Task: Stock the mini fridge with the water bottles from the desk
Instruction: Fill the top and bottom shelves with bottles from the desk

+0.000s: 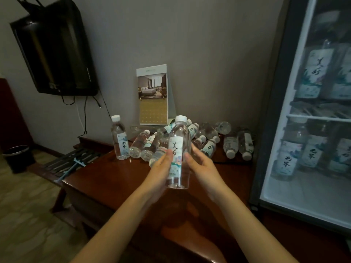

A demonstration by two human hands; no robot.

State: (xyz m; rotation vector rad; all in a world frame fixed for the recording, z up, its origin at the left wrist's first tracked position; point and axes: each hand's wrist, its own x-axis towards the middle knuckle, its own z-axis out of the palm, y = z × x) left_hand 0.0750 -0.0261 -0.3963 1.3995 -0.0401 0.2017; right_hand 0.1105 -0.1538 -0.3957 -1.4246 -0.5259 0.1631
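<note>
Forearms low in frame; left hand (161,168) and right hand (202,168) hold one water bottle (179,141) upright at centre, above the desk (114,186).
Left fingers (168,155) wrap the label (177,149), right hand cups the opposite side. Judged: full, moderately heavy, thin wall gives under squeeze, smooth plastic; grip mid-body at the label, cap (181,119) up. Behind it, a pile of bottles (209,143) lying on the desk; mini fridge (273,114) at right edge, part stocked behind glass.

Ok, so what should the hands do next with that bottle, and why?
Probably carry the held bottle right, toward the mini fridge. The left hand and right hand both grip it upright above the desk, and the fridge stands just to the right, with bottles inside.
</note>
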